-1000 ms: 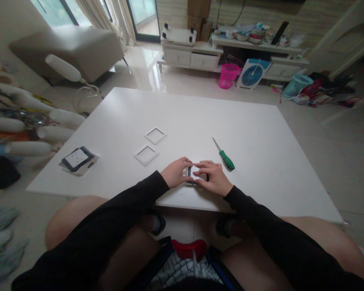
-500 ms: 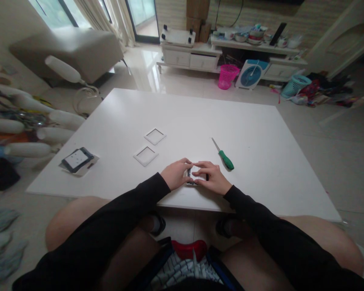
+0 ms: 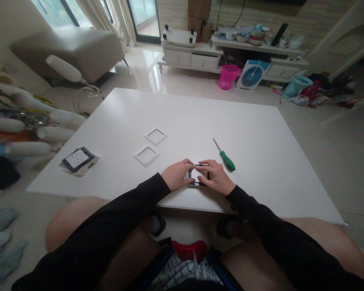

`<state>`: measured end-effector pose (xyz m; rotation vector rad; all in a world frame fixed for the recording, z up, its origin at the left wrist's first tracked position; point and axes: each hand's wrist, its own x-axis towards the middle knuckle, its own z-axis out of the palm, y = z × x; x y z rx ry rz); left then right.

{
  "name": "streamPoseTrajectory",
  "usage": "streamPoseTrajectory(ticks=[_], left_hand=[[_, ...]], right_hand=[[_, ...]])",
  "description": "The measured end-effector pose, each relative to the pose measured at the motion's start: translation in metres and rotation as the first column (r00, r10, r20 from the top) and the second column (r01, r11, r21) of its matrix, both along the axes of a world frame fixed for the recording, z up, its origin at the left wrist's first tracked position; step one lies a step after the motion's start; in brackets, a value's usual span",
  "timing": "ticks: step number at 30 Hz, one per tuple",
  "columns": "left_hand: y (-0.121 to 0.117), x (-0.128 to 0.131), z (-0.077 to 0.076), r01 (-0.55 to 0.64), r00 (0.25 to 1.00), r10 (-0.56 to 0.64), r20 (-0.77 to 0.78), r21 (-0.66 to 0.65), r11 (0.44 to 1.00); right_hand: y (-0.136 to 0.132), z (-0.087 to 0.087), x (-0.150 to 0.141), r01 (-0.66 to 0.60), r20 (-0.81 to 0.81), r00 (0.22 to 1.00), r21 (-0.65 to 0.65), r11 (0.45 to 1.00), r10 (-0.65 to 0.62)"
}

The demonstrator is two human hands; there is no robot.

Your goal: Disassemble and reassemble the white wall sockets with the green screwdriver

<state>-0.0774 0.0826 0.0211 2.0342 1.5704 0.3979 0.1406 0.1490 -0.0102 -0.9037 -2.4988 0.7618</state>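
Near the front edge of the white table, my left hand (image 3: 178,174) grips the left side of a small square wall socket panel (image 3: 199,171) with a white middle and a black frame. From the other side my right hand (image 3: 216,176) holds the same panel, its fingers bent over the edge and face. Fingers hide much of the panel. Right of my hands lies a screwdriver (image 3: 227,160) with a green handle, its shaft pointing away. Two white square cover frames, a nearer one (image 3: 153,153) and a farther one (image 3: 164,139), lie to the left.
At the table's left side a similar wall socket (image 3: 78,158) rests on a sheet of packaging. Behind the white table (image 3: 197,109) stand a pink basket (image 3: 229,76), a blue fan (image 3: 251,75) and a low cabinet (image 3: 177,57). My knees are under the front edge.
My right hand has shifted slightly on the panel and its fingers sit farther apart, so more of the black frame shows. The other things on the table stay in place.
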Motion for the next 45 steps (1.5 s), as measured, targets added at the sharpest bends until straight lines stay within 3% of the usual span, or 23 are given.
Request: streamPoseTrajectory(ticks=[8, 16, 23, 34, 40, 45], left_hand=[[0.002, 0.0, -0.005, -0.024, 0.999, 0.024, 0.035, -0.007, 1.0], [-0.001, -0.001, -0.004, 0.022, 1.0, -0.022, -0.012, 0.028, 0.999], [0.0, -0.001, -0.005, 0.045, 0.999, -0.043, -0.028, 0.063, 0.997], [-0.001, 0.0, -0.001, 0.048, 0.997, -0.044, -0.067, 0.062, 0.997], [-0.001, 0.0, -0.003, 0.044, 0.996, -0.04, -0.086, 0.05, 0.998], [0.001, 0.0, -0.008, 0.004, 1.0, -0.004, 0.01, 0.034, 0.999]], right_hand=[[-0.001, 0.002, -0.002, 0.038, 0.041, 0.999, -0.038, 0.999, -0.036], [0.016, 0.012, 0.008, -0.005, -0.063, 0.998, -0.013, 1.0, 0.005], [0.02, 0.019, 0.021, -0.104, 0.08, 0.992, 0.045, 0.994, 0.1], [0.013, 0.021, 0.019, -0.103, 0.163, 0.983, 0.095, 0.99, 0.087], [0.013, 0.018, 0.019, -0.122, 0.147, 0.983, 0.046, 0.991, 0.115], [0.015, 0.015, 0.019, -0.093, 0.104, 0.99, -0.033, 0.995, 0.096]])
